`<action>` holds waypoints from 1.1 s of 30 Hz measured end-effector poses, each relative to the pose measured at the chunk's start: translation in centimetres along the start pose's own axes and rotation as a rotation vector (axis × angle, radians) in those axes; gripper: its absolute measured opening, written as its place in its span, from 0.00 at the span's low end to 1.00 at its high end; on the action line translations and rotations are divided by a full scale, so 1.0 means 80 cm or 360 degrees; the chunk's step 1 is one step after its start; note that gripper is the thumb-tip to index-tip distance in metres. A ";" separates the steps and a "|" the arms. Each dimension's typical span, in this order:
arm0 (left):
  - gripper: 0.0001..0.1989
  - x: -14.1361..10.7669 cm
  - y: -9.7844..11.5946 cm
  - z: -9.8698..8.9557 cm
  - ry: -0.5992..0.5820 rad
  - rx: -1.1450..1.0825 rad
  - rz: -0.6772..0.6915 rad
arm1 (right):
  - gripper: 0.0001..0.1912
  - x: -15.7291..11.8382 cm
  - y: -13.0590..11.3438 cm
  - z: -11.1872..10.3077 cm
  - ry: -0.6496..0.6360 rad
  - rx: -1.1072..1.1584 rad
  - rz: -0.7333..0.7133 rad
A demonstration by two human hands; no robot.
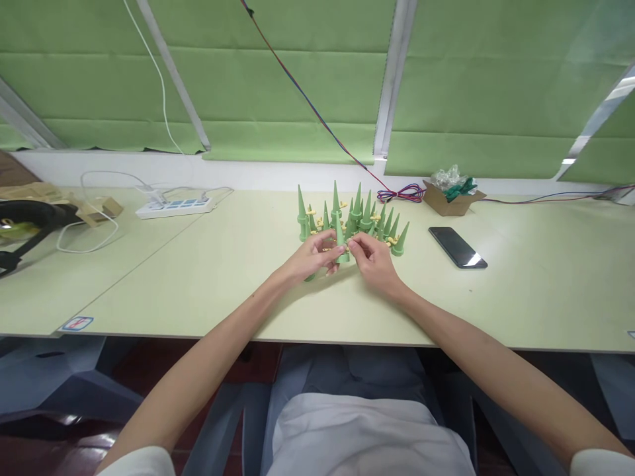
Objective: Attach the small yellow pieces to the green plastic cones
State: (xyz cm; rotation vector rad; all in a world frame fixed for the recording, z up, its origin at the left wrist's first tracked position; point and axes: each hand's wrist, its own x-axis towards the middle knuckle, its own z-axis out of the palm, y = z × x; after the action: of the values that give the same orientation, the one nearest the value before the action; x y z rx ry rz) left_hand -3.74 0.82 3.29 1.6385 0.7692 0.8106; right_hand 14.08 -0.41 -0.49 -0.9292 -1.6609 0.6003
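Observation:
My left hand (321, 254) is closed around a green plant watering spike (340, 237), which stands tip up between thumb and fingers. At the spike's right side, my right hand (373, 259) pinches what looks like its small pale-yellow valve; the fingertips hide most of it. Just behind both hands stands a cluster of similar green spikes (357, 206), points upward, several with yellow valves sticking out. One spike (398, 242) leans at the cluster's right end. Part of another green base (309, 277) shows below my left hand.
A black phone (457, 247) lies to the right. Behind it sits a small cardboard box (450, 201) with plastic wrap, beside a coil of red and blue wire (403, 192). On the left are a white power strip (174, 207), cables and a black object (37, 221).

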 end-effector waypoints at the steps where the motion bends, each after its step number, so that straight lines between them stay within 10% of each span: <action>1: 0.21 -0.001 0.001 0.000 0.0013 0.0073 0.0033 | 0.16 0.000 0.000 0.000 -0.0002 0.0009 0.0007; 20: 0.10 0.009 -0.026 -0.002 0.0308 0.1051 0.0688 | 0.16 0.005 0.003 0.002 -0.0069 0.0375 0.0348; 33: 0.15 0.007 -0.039 -0.010 0.0123 0.1560 0.1116 | 0.14 0.009 -0.010 -0.002 -0.0164 0.0834 0.0935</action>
State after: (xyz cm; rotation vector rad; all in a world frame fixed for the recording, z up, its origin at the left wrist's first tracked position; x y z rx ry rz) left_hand -4.31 2.33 0.46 2.8640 0.6777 1.0552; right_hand 13.93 -0.31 0.59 -0.9943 -1.2030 1.4229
